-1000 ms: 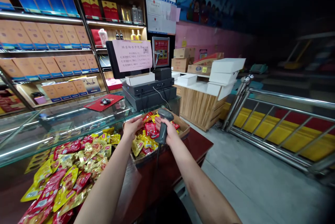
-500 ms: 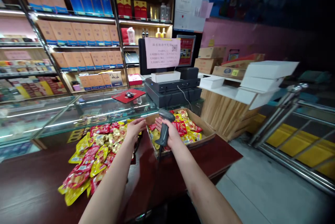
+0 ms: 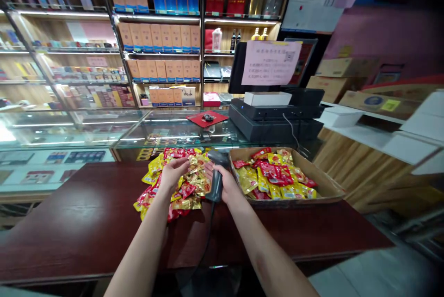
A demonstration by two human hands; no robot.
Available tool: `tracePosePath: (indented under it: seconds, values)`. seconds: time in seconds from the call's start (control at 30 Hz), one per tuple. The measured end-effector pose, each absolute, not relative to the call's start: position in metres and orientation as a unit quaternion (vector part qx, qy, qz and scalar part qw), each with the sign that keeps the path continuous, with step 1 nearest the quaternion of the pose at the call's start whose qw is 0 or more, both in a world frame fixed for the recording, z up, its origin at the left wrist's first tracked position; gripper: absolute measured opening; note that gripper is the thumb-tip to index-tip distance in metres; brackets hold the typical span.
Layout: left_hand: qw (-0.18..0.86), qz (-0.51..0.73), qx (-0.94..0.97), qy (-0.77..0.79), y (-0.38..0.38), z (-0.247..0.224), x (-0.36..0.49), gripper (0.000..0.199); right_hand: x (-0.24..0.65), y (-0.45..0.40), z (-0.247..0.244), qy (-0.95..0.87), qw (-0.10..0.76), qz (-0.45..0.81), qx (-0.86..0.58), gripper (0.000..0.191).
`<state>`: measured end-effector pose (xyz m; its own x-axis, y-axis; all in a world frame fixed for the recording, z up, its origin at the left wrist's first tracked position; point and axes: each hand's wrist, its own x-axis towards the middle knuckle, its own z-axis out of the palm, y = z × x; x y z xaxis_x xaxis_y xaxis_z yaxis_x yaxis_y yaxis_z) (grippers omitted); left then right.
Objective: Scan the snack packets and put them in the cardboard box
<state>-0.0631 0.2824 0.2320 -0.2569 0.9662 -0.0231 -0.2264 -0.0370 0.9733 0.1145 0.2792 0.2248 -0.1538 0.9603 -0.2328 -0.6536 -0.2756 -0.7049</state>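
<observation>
My right hand (image 3: 225, 183) holds a dark barcode scanner (image 3: 216, 185) upright by its handle, thumb across it and some fingers stretched past it. Its cable (image 3: 208, 237) hangs down over the counter's front edge. My left hand (image 3: 174, 173) is over a heap of red, yellow and gold snack packets (image 3: 189, 202), its fingers reaching out towards the scanner with nothing seen in them. Just right of the scanner stands a low cardboard box (image 3: 326, 181), part filled with similar packets (image 3: 274, 174).
The dark red counter (image 3: 79, 213) spans the front, with a glass display case (image 3: 166, 123) behind it. A monitor with a pink sheet (image 3: 272, 63) stands above a black cash drawer (image 3: 274, 123). A mouse lies on a red pad (image 3: 196, 120). Cartons (image 3: 378, 102) are stacked on the right.
The view has turned to the left, so the shelves and counter shift right in the picture. My right hand with the scanner has moved from in front of the box to beside the heap.
</observation>
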Motion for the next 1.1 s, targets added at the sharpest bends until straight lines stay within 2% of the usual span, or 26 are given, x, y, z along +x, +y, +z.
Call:
tracePosePath:
  seconds: [0.23,0.4,0.7,0.83,0.9,1.1]
  values:
    - [0.408,0.574,0.423,0.571,0.258,0.212,-0.084,0.034,0.085,0.262,0.211,-0.231,0.524,0.739,-0.355,0.021]
    - [0.357,0.509,0.494,0.608,0.247,0.194,-0.082,0.029,0.079,0.255,0.201,-0.234,0.532,0.722,-0.376,0.022]
    - [0.215,0.430,0.565,0.671,0.229,0.189,-0.057,0.026,0.080,0.251,0.195,-0.206,0.522,0.743,-0.366,0.017]
    - [0.166,0.373,0.606,0.683,0.229,0.186,-0.051,0.017,0.077,0.250,0.196,-0.198,0.528,0.750,-0.344,0.019]
    - [0.161,0.372,0.606,0.685,0.230,0.184,-0.050,0.011,0.076,0.250,0.199,-0.195,0.525,0.761,-0.327,0.020]
    - [0.149,0.419,0.593,0.672,0.228,0.192,-0.057,0.009,0.083,0.244,0.207,-0.212,0.538,0.761,-0.296,0.022]
